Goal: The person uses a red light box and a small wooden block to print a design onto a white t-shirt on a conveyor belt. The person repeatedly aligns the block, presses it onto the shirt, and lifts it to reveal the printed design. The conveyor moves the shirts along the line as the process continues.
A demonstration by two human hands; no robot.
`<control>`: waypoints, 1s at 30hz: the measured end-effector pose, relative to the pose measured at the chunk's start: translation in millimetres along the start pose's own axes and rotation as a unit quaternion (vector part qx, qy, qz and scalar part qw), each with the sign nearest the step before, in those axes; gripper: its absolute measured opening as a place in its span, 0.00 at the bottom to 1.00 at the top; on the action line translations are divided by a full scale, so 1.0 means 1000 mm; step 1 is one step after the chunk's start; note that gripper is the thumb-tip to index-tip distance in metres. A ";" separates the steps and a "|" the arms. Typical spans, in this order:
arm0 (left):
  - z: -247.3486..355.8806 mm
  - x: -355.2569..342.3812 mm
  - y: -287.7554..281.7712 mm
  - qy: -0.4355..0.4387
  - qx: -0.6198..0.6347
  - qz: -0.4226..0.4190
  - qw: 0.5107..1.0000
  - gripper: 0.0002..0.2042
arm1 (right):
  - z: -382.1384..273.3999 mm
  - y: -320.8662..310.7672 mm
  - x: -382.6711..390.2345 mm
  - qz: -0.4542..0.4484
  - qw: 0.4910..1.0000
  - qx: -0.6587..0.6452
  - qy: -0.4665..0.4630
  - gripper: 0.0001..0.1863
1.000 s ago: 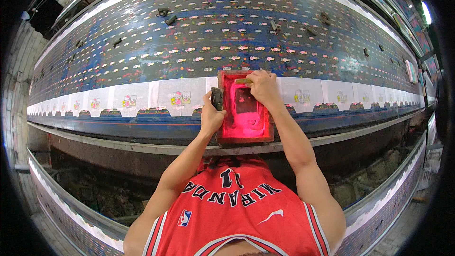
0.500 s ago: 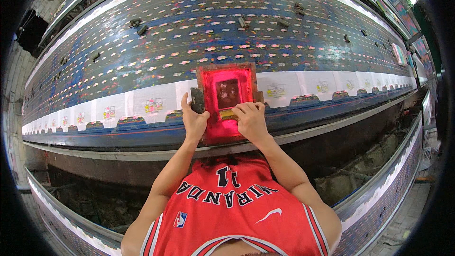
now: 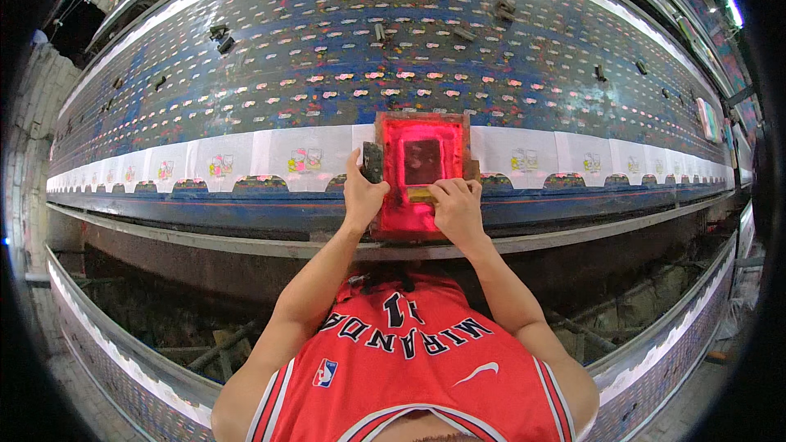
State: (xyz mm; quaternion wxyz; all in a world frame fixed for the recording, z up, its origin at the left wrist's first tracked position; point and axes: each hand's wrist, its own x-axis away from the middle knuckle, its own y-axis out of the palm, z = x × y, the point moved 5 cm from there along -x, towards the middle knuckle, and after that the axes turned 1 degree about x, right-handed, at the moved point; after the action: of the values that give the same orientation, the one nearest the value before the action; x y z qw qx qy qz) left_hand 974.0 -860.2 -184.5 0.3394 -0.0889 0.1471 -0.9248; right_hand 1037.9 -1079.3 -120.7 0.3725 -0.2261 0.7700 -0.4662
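A rectangular screen-printing frame (image 3: pixel 382 214), its mesh coated bright pink-red around a dark window (image 3: pixel 422 162), rests across the white cloth strip along the table's near side. My left hand (image 3: pixel 363 196) is closed on the frame's left edge, thumb on the rim and fingers along a dark block (image 3: pixel 372 162) fixed there. Inside the frame, below the window, lies a narrow yellowish squeegee (image 3: pixel 420 195). The fingers of my right hand (image 3: pixel 458 209) are pinched over the squeegee's right end. A brown block (image 3: pixel 472 169) projects from the frame's right side. The cloth under the frame is hidden.
White cloth pieces (image 3: pixel 565 146) with small coloured prints (image 3: pixel 304 160) run along the near edge on both sides. Beyond, the long dark-blue table (image 3: pixel 270 74) carries rows of small printed marks and several loose dark blocks (image 3: pixel 225 46). A metal rail (image 3: pixel 565 244) borders the near side.
The frame has shifted to the right along the cloth strip, with both hands and the squeegee. My view has moved right as well. Both hands keep their holds.
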 end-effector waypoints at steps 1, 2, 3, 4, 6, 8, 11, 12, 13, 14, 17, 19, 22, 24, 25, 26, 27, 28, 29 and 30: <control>0.006 0.001 0.002 -0.004 -0.007 -0.004 1.000 0.45 | 0.004 0.000 0.002 0.003 1.000 -0.003 -0.003 0.19; 0.012 0.001 0.002 -0.007 -0.015 -0.009 1.000 0.44 | 0.007 0.000 0.004 0.006 1.000 -0.011 -0.003 0.19; 0.017 0.001 0.003 -0.010 -0.022 -0.015 1.000 0.44 | 0.010 0.000 0.005 0.010 1.000 -0.019 -0.003 0.18; 0.015 0.001 0.003 -0.005 -0.003 -0.011 1.000 0.43 | 0.010 0.000 0.005 0.014 1.000 -0.026 -0.007 0.18; 0.009 -0.001 0.002 -0.007 0.015 -0.015 1.000 0.43 | 0.009 0.000 0.006 0.006 0.999 -0.032 -0.009 0.18; 0.008 -0.004 0.001 -0.018 0.019 -0.021 0.999 0.42 | 0.011 0.000 0.006 0.002 0.999 -0.032 -0.011 0.18; 0.008 -0.005 -0.002 -0.039 0.007 -0.024 0.999 0.41 | 0.010 -0.001 0.007 0.001 0.999 -0.032 -0.018 0.18; 0.010 -0.005 -0.002 -0.038 0.011 -0.025 0.999 0.41 | 0.011 0.000 0.007 0.002 0.999 -0.032 -0.019 0.18; 0.009 -0.005 -0.004 -0.037 0.014 -0.024 0.999 0.41 | 0.009 0.000 0.007 0.002 0.999 -0.034 -0.021 0.18; 0.008 -0.005 -0.004 -0.039 0.022 -0.023 0.999 0.41 | 0.008 0.000 0.007 0.000 0.999 -0.035 -0.018 0.18; 0.007 -0.006 -0.005 -0.043 0.044 -0.024 0.998 0.43 | 0.007 -0.002 0.006 -0.002 0.999 -0.037 -0.013 0.19; 0.011 -0.005 -0.006 -0.051 0.053 -0.026 0.997 0.43 | 0.005 -0.002 0.005 -0.002 0.999 -0.038 -0.010 0.19; 0.018 -0.003 -0.007 -0.071 0.055 -0.030 0.995 0.44 | 0.006 -0.001 0.004 0.001 0.999 -0.037 -0.006 0.19; 0.019 -0.003 -0.008 -0.069 0.062 -0.034 0.995 0.44 | 0.005 -0.001 0.002 0.006 0.999 -0.030 -0.012 0.16; 0.023 -0.003 -0.008 -0.069 0.067 -0.037 0.995 0.43 | 0.005 -0.002 0.001 0.008 1.000 -0.026 -0.015 0.15; 0.026 -0.002 -0.008 -0.074 0.061 -0.038 0.995 0.43 | 0.005 -0.004 0.002 0.009 0.999 -0.031 -0.017 0.15; 0.029 0.000 -0.008 -0.079 0.056 -0.040 0.995 0.43 | 0.004 -0.007 0.004 0.009 0.999 -0.036 -0.019 0.15; 0.033 0.000 -0.011 -0.084 0.050 -0.036 0.995 0.43 | 0.001 -0.009 0.002 0.009 0.999 -0.043 -0.025 0.15; 0.026 -0.001 -0.010 -0.071 0.052 -0.028 0.996 0.42 | -0.004 -0.013 0.005 0.006 0.998 -0.039 -0.039 0.15; 0.015 -0.003 -0.007 -0.058 0.053 -0.019 0.997 0.42 | -0.011 -0.017 0.011 0.003 0.998 -0.036 -0.053 0.15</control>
State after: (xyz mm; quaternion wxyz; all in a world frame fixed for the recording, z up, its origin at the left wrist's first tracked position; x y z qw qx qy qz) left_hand 975.7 -856.5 -168.4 0.3343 -0.1270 0.0758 -0.9308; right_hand 1022.7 -1088.7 -106.6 0.4060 -0.2617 0.7660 -0.4242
